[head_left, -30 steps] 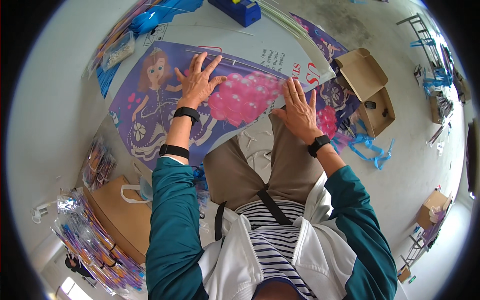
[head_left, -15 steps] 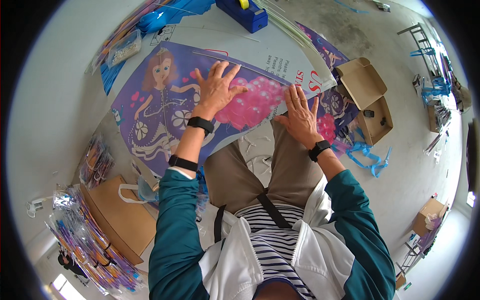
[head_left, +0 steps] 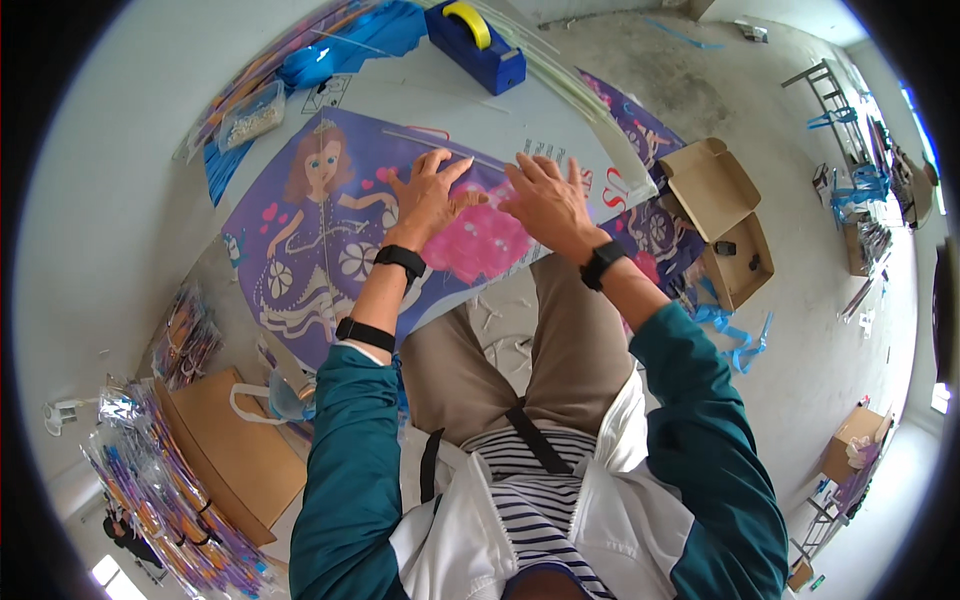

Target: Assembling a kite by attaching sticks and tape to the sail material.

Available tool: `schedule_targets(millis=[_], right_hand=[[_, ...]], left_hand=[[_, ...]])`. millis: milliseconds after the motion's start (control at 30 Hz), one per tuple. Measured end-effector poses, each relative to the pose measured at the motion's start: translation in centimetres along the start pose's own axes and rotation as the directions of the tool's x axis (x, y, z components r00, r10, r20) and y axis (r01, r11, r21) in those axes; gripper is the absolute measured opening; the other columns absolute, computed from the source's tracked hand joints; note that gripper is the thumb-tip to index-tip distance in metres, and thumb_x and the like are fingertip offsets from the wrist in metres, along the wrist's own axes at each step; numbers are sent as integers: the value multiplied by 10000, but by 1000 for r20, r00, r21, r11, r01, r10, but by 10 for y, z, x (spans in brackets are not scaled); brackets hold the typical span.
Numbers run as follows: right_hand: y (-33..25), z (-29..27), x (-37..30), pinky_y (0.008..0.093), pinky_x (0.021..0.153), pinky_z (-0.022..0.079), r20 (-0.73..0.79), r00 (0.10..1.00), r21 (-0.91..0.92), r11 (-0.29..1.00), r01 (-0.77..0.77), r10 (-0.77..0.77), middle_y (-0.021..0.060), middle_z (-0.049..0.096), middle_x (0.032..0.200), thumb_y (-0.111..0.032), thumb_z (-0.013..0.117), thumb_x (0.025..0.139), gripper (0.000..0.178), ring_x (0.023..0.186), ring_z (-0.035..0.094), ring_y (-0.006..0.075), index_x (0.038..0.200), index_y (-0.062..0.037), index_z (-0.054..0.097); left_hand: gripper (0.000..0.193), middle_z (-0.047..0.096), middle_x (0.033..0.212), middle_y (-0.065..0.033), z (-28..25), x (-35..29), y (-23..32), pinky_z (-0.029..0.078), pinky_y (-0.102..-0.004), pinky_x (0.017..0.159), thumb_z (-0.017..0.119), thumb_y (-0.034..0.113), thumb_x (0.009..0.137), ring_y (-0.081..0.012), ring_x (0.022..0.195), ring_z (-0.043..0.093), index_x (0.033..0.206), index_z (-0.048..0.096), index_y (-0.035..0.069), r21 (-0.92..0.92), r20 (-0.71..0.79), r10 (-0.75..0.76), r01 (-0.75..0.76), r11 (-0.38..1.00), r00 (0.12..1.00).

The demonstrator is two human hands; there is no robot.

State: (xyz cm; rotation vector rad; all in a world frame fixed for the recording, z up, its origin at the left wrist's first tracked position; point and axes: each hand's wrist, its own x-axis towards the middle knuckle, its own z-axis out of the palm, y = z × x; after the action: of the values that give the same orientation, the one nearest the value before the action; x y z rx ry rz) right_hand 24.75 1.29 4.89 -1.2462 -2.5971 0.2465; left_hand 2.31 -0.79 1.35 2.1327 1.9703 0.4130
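A purple kite sheet (head_left: 300,215) printed with a princess figure and a pink cluster lies over a pale printed board (head_left: 420,90). A thin pale rod (head_left: 405,135) runs along the sheet's far edge. My left hand (head_left: 430,205) rests on the sheet beside the pink cluster, fingers apart near that edge. Close to its right, my right hand (head_left: 550,205) lies over the sheet's right part with fingers spread and slightly bent. The right end of the far edge is hidden under my right hand. Neither hand visibly grips anything.
At the far side stands a blue tape dispenser (head_left: 478,45) with yellow tape. A clear tub (head_left: 252,115) of small pale parts is at far left. More printed sheets (head_left: 655,225) and an open cardboard box (head_left: 735,255) lie right; wrapped bundles (head_left: 165,490) sit lower left.
My right hand has slid left along the sheet toward my left hand, from the right corner to the pink cluster. My left hand has stayed in nearly the same place on the sheet.
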Motion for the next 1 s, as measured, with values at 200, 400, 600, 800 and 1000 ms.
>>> schedule_targets(millis=[200, 400, 600, 800, 1000], right_hand=[[66, 3, 116, 418, 874, 530, -160, 864, 522, 784, -336, 477, 243, 698, 994, -216, 717, 792, 313, 973, 658, 413, 1041, -27, 725], [102, 3, 203, 392, 780, 567, -58, 815, 678, 622, -392, 577, 205, 723, 841, -189, 676, 798, 223, 800, 717, 324, 924, -16, 739], [90, -18, 218, 333, 534, 613, 189, 777, 784, 385, -488, 601, 106, 714, 719, -98, 655, 851, 114, 583, 718, 203, 822, 0, 706], [94, -26, 221, 339, 549, 618, 330, 752, 776, 290, -560, 571, 132, 729, 770, -127, 664, 891, 172, 591, 721, 219, 824, 27, 702], [98, -29, 224, 332, 552, 618, 332, 799, 694, 444, -567, 501, 118, 738, 793, -167, 672, 886, 213, 615, 726, 216, 811, 28, 711]], left_hand=[[488, 550, 1301, -80, -5, -34, 7, 326, -654, 1007, 780, 385, 777, -307, 1244, 498, 1183, 669, 137, -21, -230, 82, -90, 996, 970], [390, 575, 1182, -138, -11, -99, 43, 406, -453, 958, 789, 169, 749, -332, 1080, 544, 1094, 670, 33, -269, -201, 23, -78, 960, 979], [326, 581, 1176, -121, -34, -131, 55, 411, -445, 939, 776, 118, 756, -315, 1041, 540, 1055, 684, 24, -350, -185, -101, 31, 936, 977], [296, 586, 1170, -105, -38, -133, 55, 418, -434, 927, 757, 89, 771, -308, 1017, 529, 1053, 688, 33, -373, -178, -125, 51, 926, 976], [283, 595, 1176, -99, -43, -140, 58, 441, -404, 942, 725, 59, 806, -304, 1083, 540, 1083, 677, 40, -356, -124, -132, 81, 931, 983]])
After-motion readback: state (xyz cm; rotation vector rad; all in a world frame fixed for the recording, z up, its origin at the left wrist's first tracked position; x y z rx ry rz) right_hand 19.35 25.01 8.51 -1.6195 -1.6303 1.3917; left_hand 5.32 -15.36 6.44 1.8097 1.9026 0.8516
